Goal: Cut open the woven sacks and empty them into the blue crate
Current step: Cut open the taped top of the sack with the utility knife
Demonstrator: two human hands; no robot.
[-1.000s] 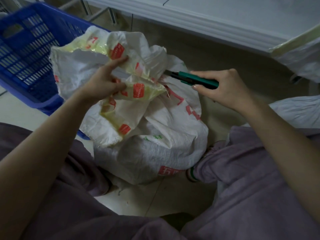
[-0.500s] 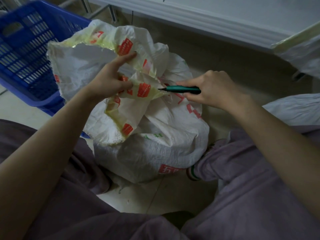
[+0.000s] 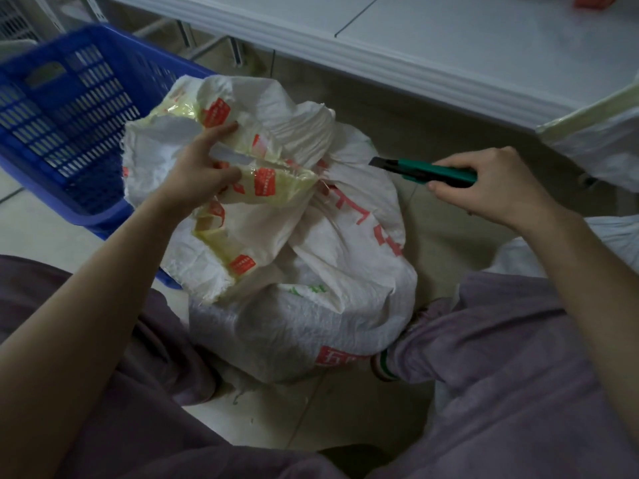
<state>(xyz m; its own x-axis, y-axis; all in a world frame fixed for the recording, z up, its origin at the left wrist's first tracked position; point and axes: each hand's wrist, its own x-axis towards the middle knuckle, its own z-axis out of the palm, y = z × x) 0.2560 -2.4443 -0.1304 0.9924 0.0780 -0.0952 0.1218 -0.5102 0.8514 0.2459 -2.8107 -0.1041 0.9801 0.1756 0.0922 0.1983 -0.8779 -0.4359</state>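
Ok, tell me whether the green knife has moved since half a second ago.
Yes. The green knife in the right hand has drawn back to the right: its tip was at the woven sack's taped fold, now a gap separates them.

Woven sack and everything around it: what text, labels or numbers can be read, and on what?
Nothing can be quoted with confidence.
Red squares on the yellowish tape: white print, too small.
Large red strokes on the woven sack: creased, unreadable.
Red block low on the sack: cut off, blurred.
Green print: folded, unreadable.
On the utility knife and blue crate: no text visible.
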